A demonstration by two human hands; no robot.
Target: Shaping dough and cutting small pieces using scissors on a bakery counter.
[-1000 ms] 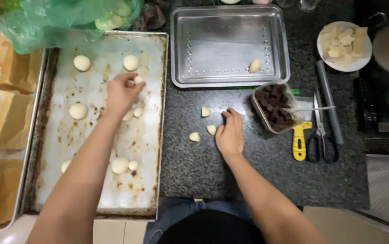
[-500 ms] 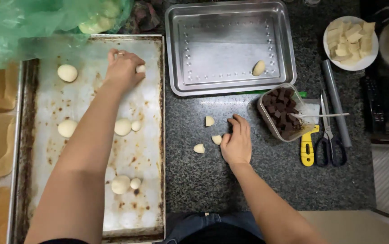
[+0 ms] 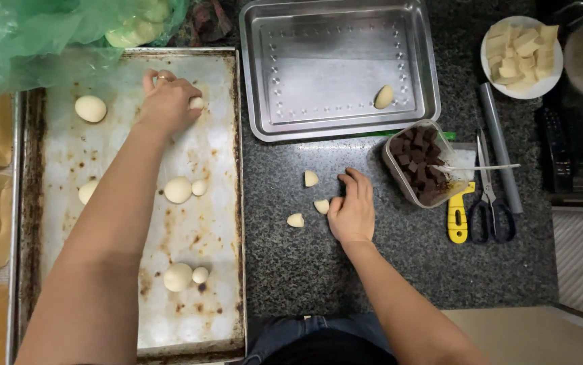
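Note:
My left hand (image 3: 166, 101) reaches over a worn baking tray (image 3: 217, 230) and is curled over a dough ball, with a small dough piece (image 3: 197, 103) at its fingertips. Other dough balls lie on the tray: one at the far left (image 3: 90, 108), a pair in the middle (image 3: 178, 190), a pair nearer me (image 3: 178, 276). My right hand (image 3: 352, 209) rests on the dark granite counter (image 3: 386, 270), fingers bent, touching a small dough piece (image 3: 322, 206). Two more pieces (image 3: 311, 178) (image 3: 295, 220) lie just left of it.
A steel pan (image 3: 271, 101) holds one dough lump (image 3: 384, 96). A plastic tub of dark brown cubes (image 3: 418, 162) with a white spoon stands right of my hand, beside a yellow cutter (image 3: 458, 216) and scissors (image 3: 487, 203). A white plate of pale slices (image 3: 521, 57) sits far right. Green plastic bag (image 3: 34, 34) at top left.
My left hand has moved farther up the tray to its far end. My right hand has stayed on the counter by the small dough pieces. The view has shifted slightly.

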